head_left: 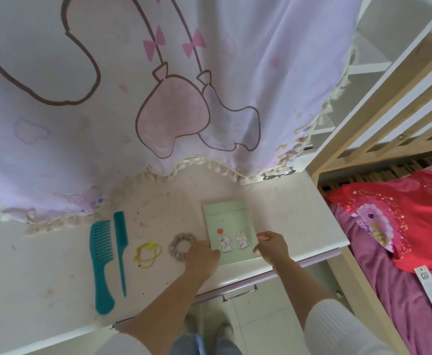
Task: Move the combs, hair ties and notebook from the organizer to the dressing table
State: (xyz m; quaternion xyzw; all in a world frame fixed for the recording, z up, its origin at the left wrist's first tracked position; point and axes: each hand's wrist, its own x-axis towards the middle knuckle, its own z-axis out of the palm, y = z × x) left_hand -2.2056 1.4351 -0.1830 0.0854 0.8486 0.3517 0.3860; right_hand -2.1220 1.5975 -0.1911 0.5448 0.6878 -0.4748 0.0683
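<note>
- Head view, item one: notebook [229, 234], pale green with two rabbit stickers, lying flat on the dressing table [299, 213] between my two hands, near the front edge.
- My left hand [202, 254] pinches its near-left corner; my right hand [271, 245] grips its near-right edge. Both are closed on the cover, neither let go.
- Step in hand, as I judge it: setting down the notebook, seemingly the last piece of the lot.
- Just beyond my left fingers: grey scrunchie [181, 245], touching or nearly touching my knuckles; I cannot tell which.
- Further left: yellow hair ties [147, 254], looped loosely together.
- Further still: tail comb [120, 247], then wide-tooth comb [101, 265], both teal, side by side, handles toward me.
- Organizer: not in view.
- Next move calls for loosening both grips and lifting clear without dragging the scrunchie.
- Behind everything: lilac curtain [107, 124] hanging to the tabletop.
</note>
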